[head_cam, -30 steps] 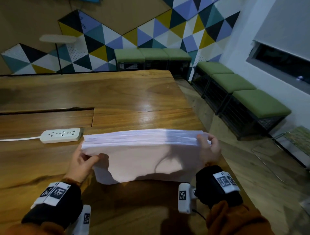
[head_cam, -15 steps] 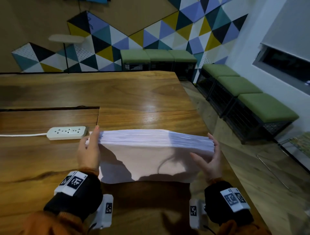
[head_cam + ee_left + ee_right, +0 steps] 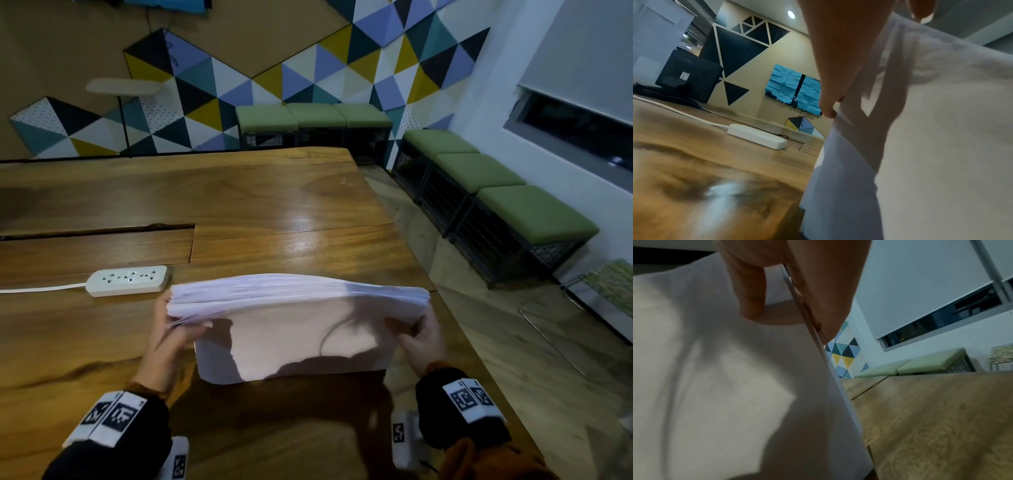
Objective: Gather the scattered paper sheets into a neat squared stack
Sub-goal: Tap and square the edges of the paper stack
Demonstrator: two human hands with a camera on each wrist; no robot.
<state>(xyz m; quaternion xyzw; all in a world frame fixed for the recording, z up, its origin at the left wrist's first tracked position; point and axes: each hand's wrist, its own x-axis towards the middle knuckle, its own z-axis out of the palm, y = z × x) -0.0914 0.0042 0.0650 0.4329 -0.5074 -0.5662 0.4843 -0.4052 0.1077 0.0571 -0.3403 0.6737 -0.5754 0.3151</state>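
Observation:
A thick stack of white paper sheets stands on its long edge on the wooden table, its top edge bowed upward and fanned at the left corner. My left hand grips the stack's left end, thumb on the near face, fingers behind. My right hand grips the right end the same way. In the left wrist view the left hand holds the paper at its side edge. In the right wrist view the thumb of the right hand lies on the near face of the paper, fingers behind.
A white power strip with its cord lies just left of and behind the stack. The table's right edge runs close to my right hand. Green cushioned stools line the walls beyond. A cable slot crosses the table's left part.
My left hand went from lying flat against the stack's left end to gripping it with the thumb in front. The stack's top edge now bows upward, with the left corner fanned.

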